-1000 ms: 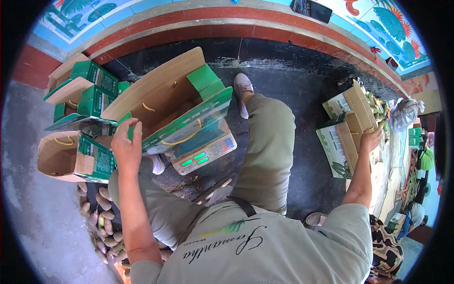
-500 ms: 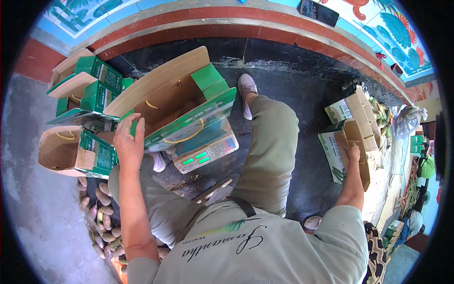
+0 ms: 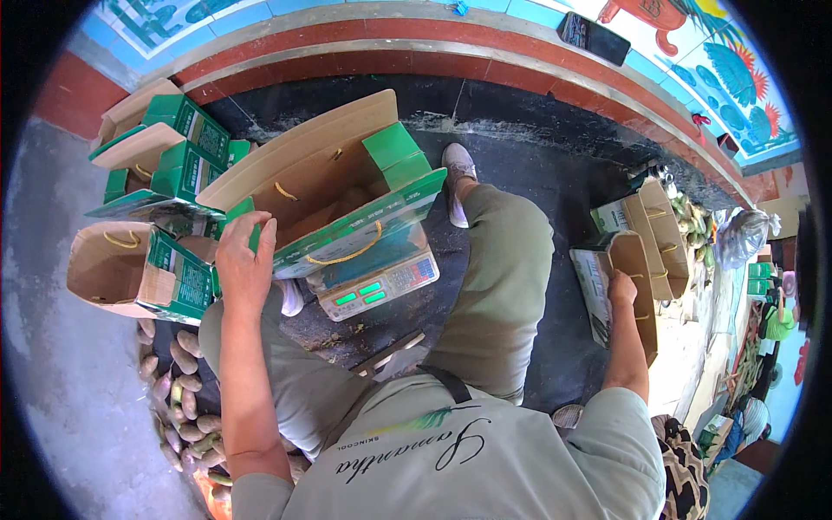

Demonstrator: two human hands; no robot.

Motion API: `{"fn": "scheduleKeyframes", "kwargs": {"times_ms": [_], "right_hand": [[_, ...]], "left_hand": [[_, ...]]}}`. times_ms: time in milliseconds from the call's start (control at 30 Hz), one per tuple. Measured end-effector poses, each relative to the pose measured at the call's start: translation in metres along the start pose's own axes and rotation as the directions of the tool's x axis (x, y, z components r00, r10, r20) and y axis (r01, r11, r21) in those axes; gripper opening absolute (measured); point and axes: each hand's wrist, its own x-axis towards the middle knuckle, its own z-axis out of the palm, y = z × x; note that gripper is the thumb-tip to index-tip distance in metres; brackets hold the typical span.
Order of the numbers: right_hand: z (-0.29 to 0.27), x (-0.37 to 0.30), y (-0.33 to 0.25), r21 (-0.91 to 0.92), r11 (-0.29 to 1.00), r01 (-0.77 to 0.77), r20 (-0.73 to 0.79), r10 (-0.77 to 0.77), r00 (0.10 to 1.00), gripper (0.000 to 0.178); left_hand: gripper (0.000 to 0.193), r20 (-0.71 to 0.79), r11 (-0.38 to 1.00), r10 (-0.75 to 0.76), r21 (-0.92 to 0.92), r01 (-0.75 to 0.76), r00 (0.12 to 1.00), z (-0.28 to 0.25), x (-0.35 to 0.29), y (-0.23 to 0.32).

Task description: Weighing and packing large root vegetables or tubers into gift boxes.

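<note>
A large green cardboard carton (image 3: 334, 244) with yellow cord handles stands open-topped on a digital scale (image 3: 381, 290), whose green displays are lit. My left hand (image 3: 244, 253) is closed on the green end flap at the carton's near left corner, thumb on one side. Over on the right, my right hand (image 3: 621, 289) grips the rim of a smaller open carton (image 3: 589, 282), which is tilted; its fingertips are partly hidden inside. Part of the big carton's inside shows as bare brown cardboard, but its bottom is hard to make out.
More open cartons (image 3: 186, 277) cluster at the left, with brownish tubers (image 3: 186, 360) heaped on the floor below them. Another carton (image 3: 667, 238) stands beyond my right hand, near green vegetables (image 3: 693, 221) and a plastic bag (image 3: 742, 236). A phone (image 3: 594, 38) lies on the far ledge.
My right hand has drawn the smaller carton leftward, toward me, away from the carton beside it. My left hand keeps its hold on the large carton's flap.
</note>
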Motion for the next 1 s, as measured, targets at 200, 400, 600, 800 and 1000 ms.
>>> {"fn": "scheduleKeyframes", "kwargs": {"times_ms": [200,400,600,800,1000], "right_hand": [[-0.025,0.015,-0.058,-0.052,0.973,0.224,-0.256,-0.23,0.939,0.015],[-0.079,0.055,-0.139,-0.015,0.922,0.386,-0.414,-0.357,0.837,0.016],[-0.119,0.076,-0.19,0.128,0.937,0.326,-0.528,-0.214,0.822,0.016],[-0.095,0.054,-0.181,0.105,0.921,0.374,-0.404,-0.305,0.863,0.032],[-0.081,0.017,-0.16,0.138,0.924,0.355,-0.472,-0.254,0.844,0.056]], "left_hand": [[0.022,0.019,1.0,-0.001,-0.016,0.002,1.0,0.003,0.001,0.0],[0.02,0.008,1.0,-0.013,-0.012,0.013,1.0,0.001,0.001,0.0],[0.017,-0.031,0.999,-0.01,-0.04,0.008,0.999,0.0,0.0,0.0],[0.015,-0.048,0.999,0.014,-0.035,-0.016,0.999,-0.004,0.001,0.003],[0.015,-0.061,0.998,0.017,-0.051,-0.02,0.998,-0.007,0.0,0.005]]}}
